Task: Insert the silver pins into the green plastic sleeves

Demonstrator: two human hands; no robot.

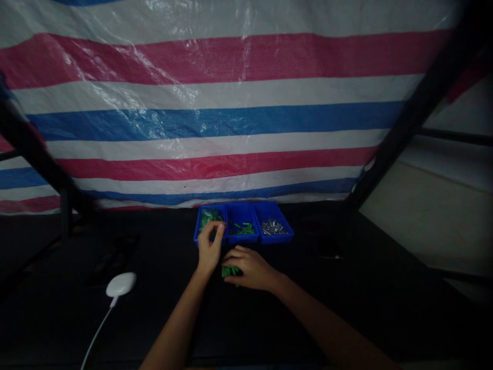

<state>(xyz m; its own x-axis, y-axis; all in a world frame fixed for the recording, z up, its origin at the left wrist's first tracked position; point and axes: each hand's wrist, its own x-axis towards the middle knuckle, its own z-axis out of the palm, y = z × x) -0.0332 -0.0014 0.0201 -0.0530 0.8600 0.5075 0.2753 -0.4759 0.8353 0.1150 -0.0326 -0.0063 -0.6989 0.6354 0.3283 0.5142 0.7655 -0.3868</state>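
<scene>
**Hand Positions at the Green Pieces and Blue Trays**

A cluster of green pieces (230,271) is located on the counter (154,318), just below the center of the frame. It is partly covered by the right hand (250,270) and lies below the left hand (210,249).

The right hand is partly open. Its fingers are curved along the upper side of the cluster and its thumb is set along the lower side. Whether the pieces are gripped or only cupped cannot be told.

The left hand is positioned at the near edge of the left tray (196,231). Its thumb and forefinger are curved into a ring, with the tips close together. Whether anything is held between them cannot be told.

Green material is contained in the left tray. Loose green parts (245,229) are contained in the middle tray (239,210), and silver metal pins (274,227) in the right tray (265,209). A white device (121,284) is located at lower left.
</scene>
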